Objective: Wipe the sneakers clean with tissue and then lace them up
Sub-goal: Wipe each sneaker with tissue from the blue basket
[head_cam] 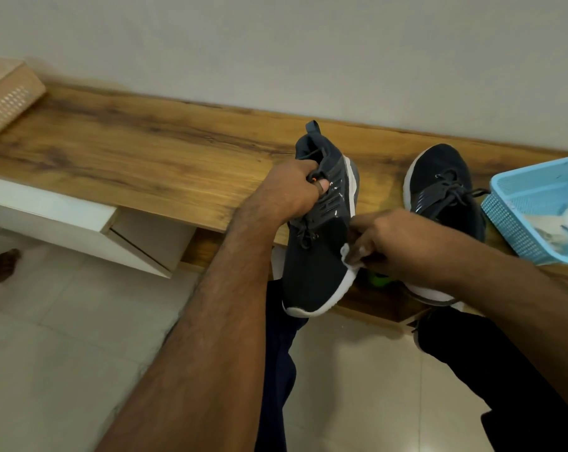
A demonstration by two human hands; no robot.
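Left hand (pixel 289 190) grips sneaker (pixel 318 230) at its collar; right hand (pixel 396 243) pinches tissue (pixel 349 256) against its side, half hiding second sneaker (pixel 442 190). Blue basket (pixel 511 197), cut off at bench (pixel 129 158) right end, holds tissues.

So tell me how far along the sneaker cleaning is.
Nothing looks finished yet. In hand: the left hand grips one sneaker by its collar while the right hand presses a tissue against its side. Left: the second sneaker on the wooden shelf is untouched, and both pairs of laces hang loose.
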